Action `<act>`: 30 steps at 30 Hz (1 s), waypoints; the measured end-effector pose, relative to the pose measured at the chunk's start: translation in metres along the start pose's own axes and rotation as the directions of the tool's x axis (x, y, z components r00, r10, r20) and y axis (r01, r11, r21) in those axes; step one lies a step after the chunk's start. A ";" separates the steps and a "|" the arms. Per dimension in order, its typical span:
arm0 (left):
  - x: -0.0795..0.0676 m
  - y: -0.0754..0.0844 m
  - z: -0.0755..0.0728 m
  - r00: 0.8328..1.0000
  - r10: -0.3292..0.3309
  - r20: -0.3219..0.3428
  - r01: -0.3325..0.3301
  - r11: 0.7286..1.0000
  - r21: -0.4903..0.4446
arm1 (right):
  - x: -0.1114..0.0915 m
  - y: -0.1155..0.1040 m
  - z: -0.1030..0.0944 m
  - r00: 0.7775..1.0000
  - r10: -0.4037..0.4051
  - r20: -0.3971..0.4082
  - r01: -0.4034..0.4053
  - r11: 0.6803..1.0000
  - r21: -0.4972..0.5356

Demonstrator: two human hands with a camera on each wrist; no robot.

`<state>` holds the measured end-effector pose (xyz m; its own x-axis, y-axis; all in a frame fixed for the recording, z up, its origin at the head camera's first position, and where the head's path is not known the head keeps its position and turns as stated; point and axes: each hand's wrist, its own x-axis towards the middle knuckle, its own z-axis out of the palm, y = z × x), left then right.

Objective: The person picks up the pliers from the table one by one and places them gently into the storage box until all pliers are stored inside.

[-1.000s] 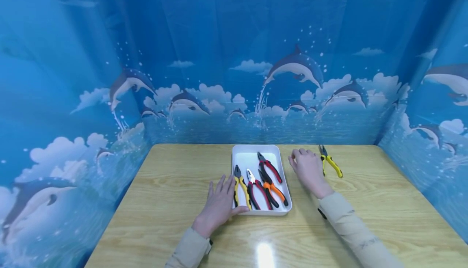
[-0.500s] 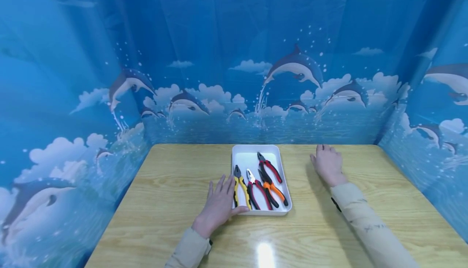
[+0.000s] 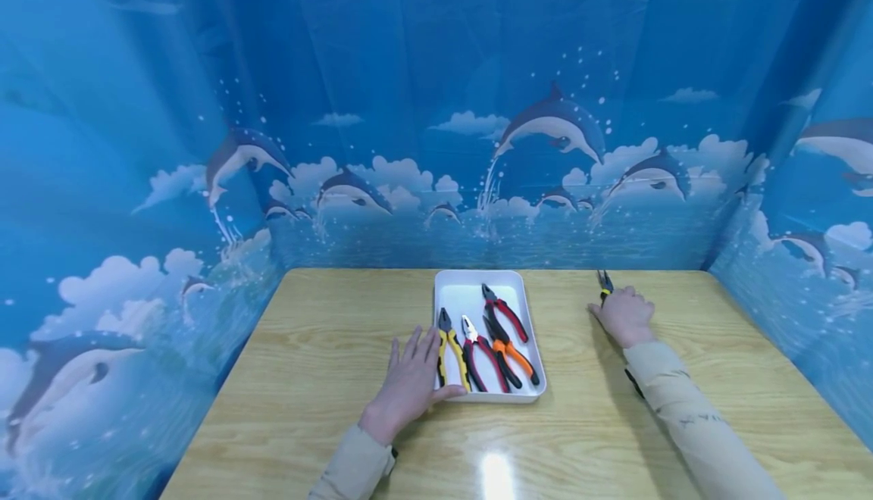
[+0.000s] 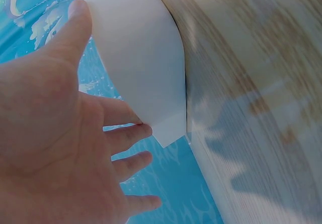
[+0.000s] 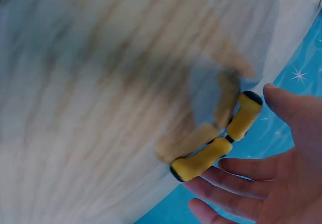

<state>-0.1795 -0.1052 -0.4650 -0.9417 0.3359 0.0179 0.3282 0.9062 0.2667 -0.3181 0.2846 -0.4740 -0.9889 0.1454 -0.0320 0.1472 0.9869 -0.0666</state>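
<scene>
A white tray [image 3: 508, 398] holds several pliers: a yellow-and-black pair [image 3: 455, 360], a red-and-black pair with bright jaws [image 3: 485, 348], an orange-and-black pair [image 3: 517, 358] and another red-and-black pair [image 3: 509, 317] farther back. My left hand [image 3: 404, 386] rests at the tray's near left corner, fingers spread, thumb over the front rim; its fingertips touch the tray wall [image 4: 141, 58] in the left wrist view. On the right, my right hand [image 3: 624, 317] is over yellow-handled needle-nose pliers [image 3: 605, 282]. The right wrist view shows thumb and loosely extended fingers around the yellow handles [image 5: 204, 159].
The wood-grain table [image 3: 314, 379] carries the tray near its back edge. A blue curtain [image 3: 409, 106] printed with dolphins surrounds the back and sides. Glare [image 3: 496, 477] shows on the tabletop in front of the tray.
My right hand has moved right from beside the tray, passed over the yellow needle-nose pliers, then drawn back towards their handles, uncovering the jaws. The left hand and tray keep their places.
</scene>
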 end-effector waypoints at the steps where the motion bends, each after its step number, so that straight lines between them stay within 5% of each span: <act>1: 0.000 0.000 0.000 1.000 -0.002 0.002 0.002 1.000 0.001 | 0.001 0.001 0.001 1.000 0.010 0.014 -0.010 1.000 0.002; 24: 0.001 -0.001 0.001 1.000 0.004 -0.003 -0.004 1.000 0.012 | 0.005 0.010 0.006 1.000 0.004 0.025 -0.005 0.998 0.062; 30: 0.000 0.000 0.000 1.000 -0.003 0.004 0.003 1.000 0.004 | 0.003 0.011 0.007 0.999 0.011 -0.031 -0.009 0.998 0.057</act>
<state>-0.1801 -0.1054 -0.4653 -0.9423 0.3346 0.0129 0.3261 0.9081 0.2628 -0.3193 0.2954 -0.4821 -0.9874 0.1582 -0.0020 0.1572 0.9799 -0.1231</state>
